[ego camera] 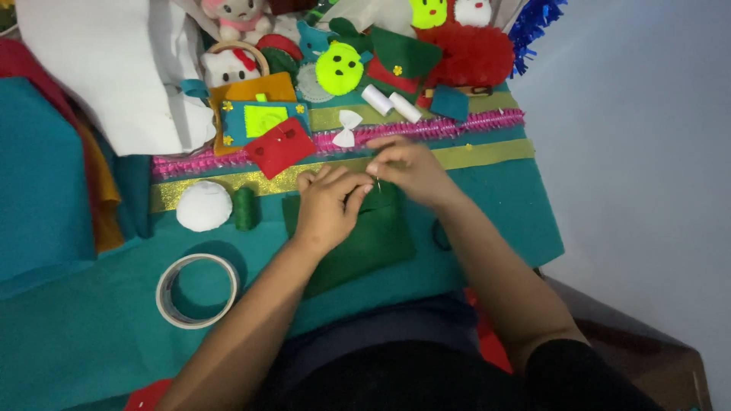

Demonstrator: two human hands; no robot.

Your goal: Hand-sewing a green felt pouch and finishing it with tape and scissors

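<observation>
My left hand rests on a dark green felt piece that lies on the teal cloth, its fingers curled over the felt's top edge. My right hand meets it from the right, thumb and fingers pinched together at the same edge; a thin needle seems to hang from the pinch, too small to be sure. A green thread spool stands just left of my left hand.
A tape roll and a white pompom lie at the left. Behind the hands run a gold glitter ribbon and pink tinsel, then a red felt square, two white spools, felt ornaments and plush toys.
</observation>
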